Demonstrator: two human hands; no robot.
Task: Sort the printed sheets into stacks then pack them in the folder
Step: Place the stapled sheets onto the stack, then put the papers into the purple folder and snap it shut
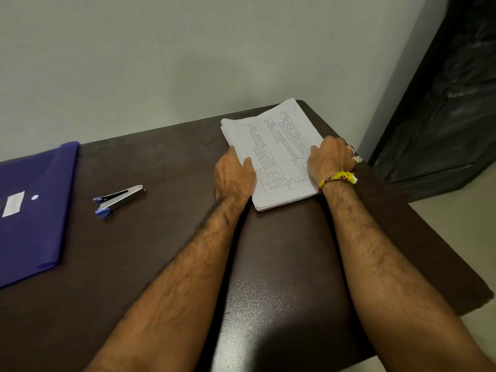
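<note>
Dark brown glossy tabletop (281,264) lies nearest, under both bare forearms. Just beyond them, the left hand (234,176) and right hand (330,159) flank a thick stack of white printed sheets (273,154); each hand's thumb lies on the top page while the fingers curl over the stack's side edge, gripping it.

Loose paper like this is probably fairly heavy together yet limp and slippery between sheets, so clamping both long sides looks the safest hold.

Close beyond the right hand the table edge falls away, with a black cabinet (442,116) near. Well left of the left hand lie a silver and blue stapler (119,199) and a flat purple plastic folder (35,208), with open tabletop between.
</note>
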